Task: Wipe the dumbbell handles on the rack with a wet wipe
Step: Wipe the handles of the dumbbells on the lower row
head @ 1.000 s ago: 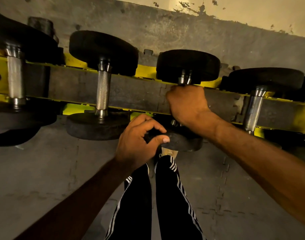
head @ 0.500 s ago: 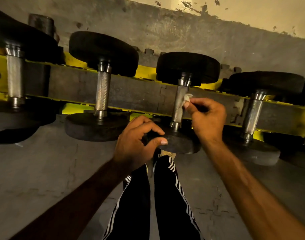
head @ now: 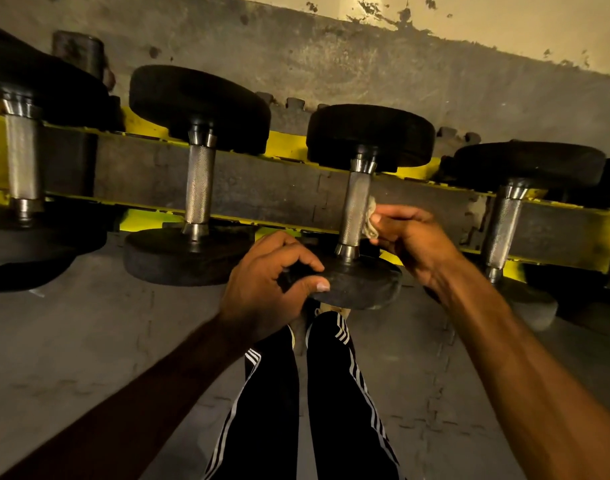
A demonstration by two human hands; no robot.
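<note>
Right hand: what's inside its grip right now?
A crumpled pale wet wipe, pinched by the right hand against the right side of the dumbbell handle. Only its upper part shows; the fingers cover the rest. The left hand grips the near plate.

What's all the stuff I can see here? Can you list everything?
dumbbells: four in clear view, black weights with silver handles, in a row on the rack
rack: one, yellow rails, across the picture
wipe: one, whitish, against the third dumbbell's handle, counting from the left
floor mats: grey, under the rack
wall: cream, top right
trousers: one pair, black with white stripes, bottom middle
left hand: one, grips the third dumbbell's near weight
right hand: one, pinches the wipe
</note>
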